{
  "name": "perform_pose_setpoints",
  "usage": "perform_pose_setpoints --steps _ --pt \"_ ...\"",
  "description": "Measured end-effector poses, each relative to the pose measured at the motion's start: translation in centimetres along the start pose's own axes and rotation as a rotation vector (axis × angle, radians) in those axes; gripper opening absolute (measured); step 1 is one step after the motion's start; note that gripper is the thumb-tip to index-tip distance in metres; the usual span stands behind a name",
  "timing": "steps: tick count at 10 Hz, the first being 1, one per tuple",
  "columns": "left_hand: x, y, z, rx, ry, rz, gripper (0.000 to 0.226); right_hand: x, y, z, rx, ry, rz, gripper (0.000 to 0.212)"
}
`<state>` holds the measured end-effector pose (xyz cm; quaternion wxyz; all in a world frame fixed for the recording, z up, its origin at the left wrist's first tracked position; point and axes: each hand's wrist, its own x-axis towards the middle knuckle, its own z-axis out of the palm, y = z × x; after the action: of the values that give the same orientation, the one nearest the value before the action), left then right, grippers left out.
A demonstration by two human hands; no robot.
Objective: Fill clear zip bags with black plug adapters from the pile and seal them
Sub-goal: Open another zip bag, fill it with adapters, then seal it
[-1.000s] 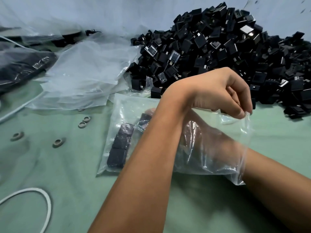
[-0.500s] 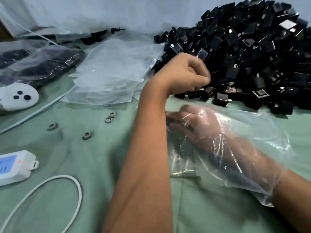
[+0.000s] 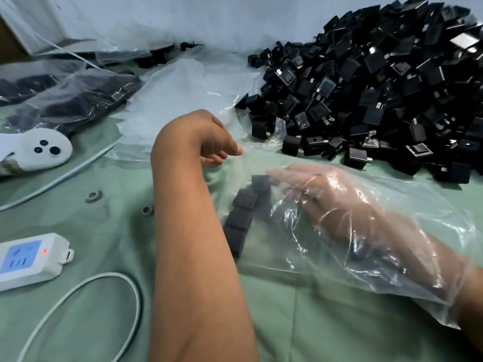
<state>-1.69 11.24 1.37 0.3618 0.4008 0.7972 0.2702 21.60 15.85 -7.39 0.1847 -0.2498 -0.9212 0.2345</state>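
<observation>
Your right hand [image 3: 321, 197] sits inside clear zip bag [image 3: 392, 262], fingers flat, apart, touching row of black plug adapters [image 3: 243, 212]; your left hand [image 3: 209, 137] pinches bag corner; adapter pile [image 3: 379, 100] beyond

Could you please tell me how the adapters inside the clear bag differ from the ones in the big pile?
The adapters in the bag lie in a neat single row; the pile is a jumbled heap. The bagged ones are few and seen through plastic; the pile's are many and bare. Both are black, boxy adapters on the green cloth.
</observation>
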Motion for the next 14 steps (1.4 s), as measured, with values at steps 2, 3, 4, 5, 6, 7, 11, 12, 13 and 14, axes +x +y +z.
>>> perform_pose_setpoints --steps 2,3,4,5,6,7,11,12,13,14 --pt "0.4 -0.1 1.3 -0.005 -0.024 -0.029 0.014 1.1 -3.9 -2.2 0.040 -0.135 -0.047 0.042" --pt "0.4 0.0 1.4 0.005 -0.027 -0.030 0.016 0.2 -4.3 -2.1 0.094 -0.146 -0.301 0.050" --pt "0.3 0.0 1.5 0.011 -0.020 -0.028 0.015 -0.1 -4.0 -2.6 0.046 -0.111 -0.151 0.033" --pt "0.3 0.1 1.6 0.014 -0.021 -0.024 0.016 -0.6 -3.8 -1.7 -0.032 -0.027 -0.168 0.031" --pt "0.3 0.1 1.7 0.009 -0.017 -0.026 0.016 -0.7 -3.8 -1.2 -0.068 0.018 -0.187 0.029" --pt "0.5 0.0 1.6 -0.004 -0.006 -0.035 0.019 -0.8 -3.5 -1.4 -0.051 0.053 -0.188 0.027" --pt "0.5 0.2 2.1 0.017 0.001 -0.069 0.020 -1.1 -3.2 -1.3 0.142 0.041 -0.137 0.030" --pt "0.3 -0.1 2.2 0.014 -0.003 -0.066 0.029 -1.5 -1.6 -1.6 0.093 -0.055 -0.185 0.036" --pt "0.5 -0.6 2.3 0.027 -0.002 -0.059 0.032 -2.0 -1.0 -1.1 0.287 -0.023 -0.185 0.020" --pt "0.8 -0.8 2.6 0.024 0.008 -0.072 0.029 -3.6 0.0 -1.6 0.448 -0.049 -0.227 0.011"
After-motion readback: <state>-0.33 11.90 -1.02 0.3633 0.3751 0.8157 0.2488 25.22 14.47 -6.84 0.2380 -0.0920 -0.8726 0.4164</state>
